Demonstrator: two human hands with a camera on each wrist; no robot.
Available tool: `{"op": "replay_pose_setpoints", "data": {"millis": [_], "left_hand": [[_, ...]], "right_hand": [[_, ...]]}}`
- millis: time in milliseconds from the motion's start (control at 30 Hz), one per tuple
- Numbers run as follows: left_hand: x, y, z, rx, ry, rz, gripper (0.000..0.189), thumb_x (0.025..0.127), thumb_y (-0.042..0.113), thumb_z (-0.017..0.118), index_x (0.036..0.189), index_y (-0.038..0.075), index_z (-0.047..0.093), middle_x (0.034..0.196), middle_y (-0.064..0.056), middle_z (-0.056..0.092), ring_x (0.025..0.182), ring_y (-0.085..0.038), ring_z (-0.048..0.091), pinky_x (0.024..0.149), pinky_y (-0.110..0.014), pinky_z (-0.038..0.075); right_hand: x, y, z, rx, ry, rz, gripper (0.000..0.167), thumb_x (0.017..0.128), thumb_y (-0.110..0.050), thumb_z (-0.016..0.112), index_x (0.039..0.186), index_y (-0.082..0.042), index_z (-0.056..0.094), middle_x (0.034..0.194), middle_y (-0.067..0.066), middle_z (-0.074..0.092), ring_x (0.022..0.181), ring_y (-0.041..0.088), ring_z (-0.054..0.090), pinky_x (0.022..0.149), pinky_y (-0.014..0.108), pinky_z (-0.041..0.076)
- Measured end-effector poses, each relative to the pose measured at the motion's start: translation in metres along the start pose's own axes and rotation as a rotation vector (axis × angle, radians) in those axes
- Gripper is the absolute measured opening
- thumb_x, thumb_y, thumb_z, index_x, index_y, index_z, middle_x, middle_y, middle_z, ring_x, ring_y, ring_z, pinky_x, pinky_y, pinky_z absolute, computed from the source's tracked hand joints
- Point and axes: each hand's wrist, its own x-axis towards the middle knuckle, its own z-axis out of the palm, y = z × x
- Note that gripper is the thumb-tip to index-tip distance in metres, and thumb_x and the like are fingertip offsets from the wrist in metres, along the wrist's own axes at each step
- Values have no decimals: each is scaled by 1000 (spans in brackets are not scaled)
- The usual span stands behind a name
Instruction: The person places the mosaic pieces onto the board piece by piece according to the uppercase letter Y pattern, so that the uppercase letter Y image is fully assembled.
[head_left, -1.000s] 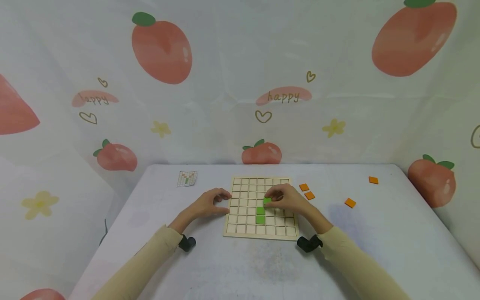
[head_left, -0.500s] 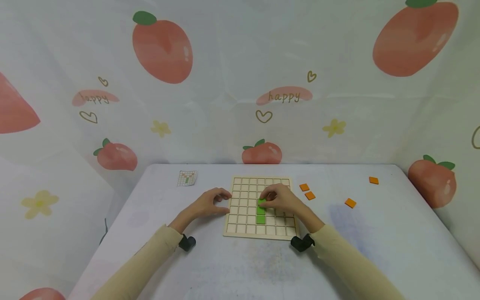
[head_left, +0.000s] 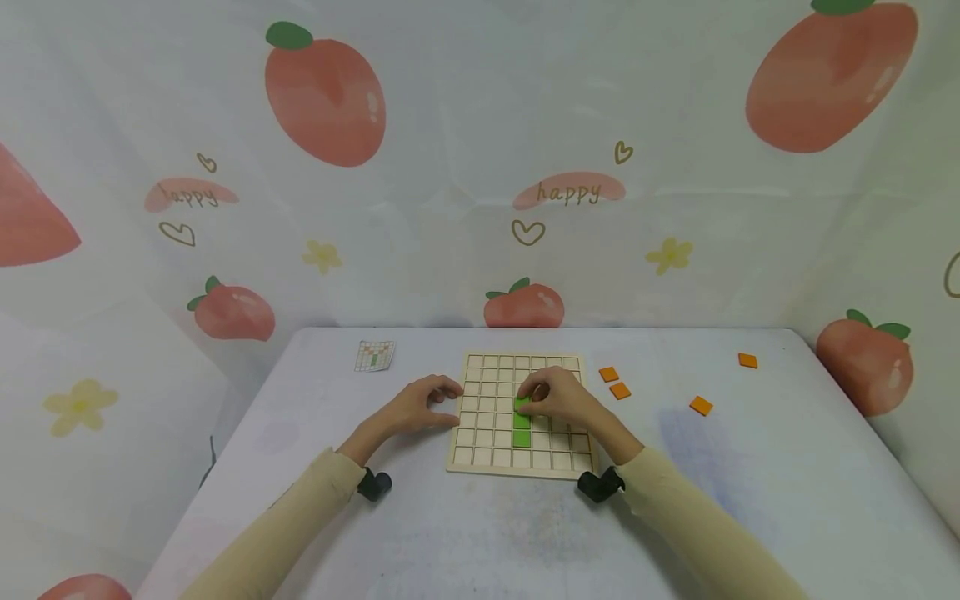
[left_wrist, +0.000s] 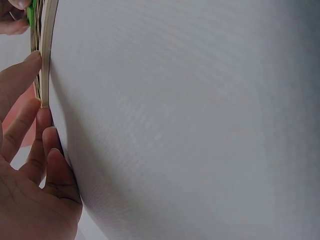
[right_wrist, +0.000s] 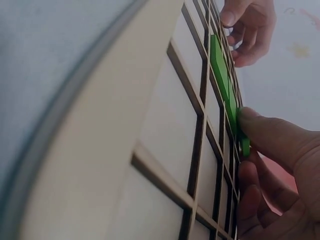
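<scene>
A gridded board (head_left: 483, 421) lies under the right hand (head_left: 562, 396), reaching leftward from its grip to the left hand (head_left: 412, 408), whose parted fingers touch the edge; right thumb and fingers pinch one green tile (right_wrist: 244, 145), and two more green tiles (head_left: 521, 438) run from that grip towards the board's near edge

The right hand (right_wrist: 306, 167) pinches 1 green tile (right_wrist: 244, 143) at the grid board (right_wrist: 172, 112); 2 seated tiles (right_wrist: 218, 62) line up toward the left hand (right_wrist: 256, 31).
</scene>
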Motion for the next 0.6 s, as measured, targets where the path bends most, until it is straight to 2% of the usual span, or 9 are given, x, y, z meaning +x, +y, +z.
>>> {"op": "replay_pose_setpoints", "data": {"millis": [267, 600], "left_hand": [[-1, -1, 0, -9, 1, 14, 45, 85, 16, 84, 125, 6, 64, 123, -5, 64, 106, -23, 58, 98, -42, 46], [-1, 0, -1, -13, 5, 51, 44, 86, 15, 84, 124, 4, 64, 122, -7, 64, 104, -23, 58, 97, -42, 47]], "right_hand": [[0, -2, 1, 5, -2, 21, 15, 85, -11, 84, 97, -7, 77, 93, 0, 69, 82, 15, 62, 74, 34, 53], [-1, 4, 0, -14, 6, -5, 13, 86, -12, 83, 97, -9, 77, 94, -3, 70, 82, 14, 63, 75, 35, 53]]}}
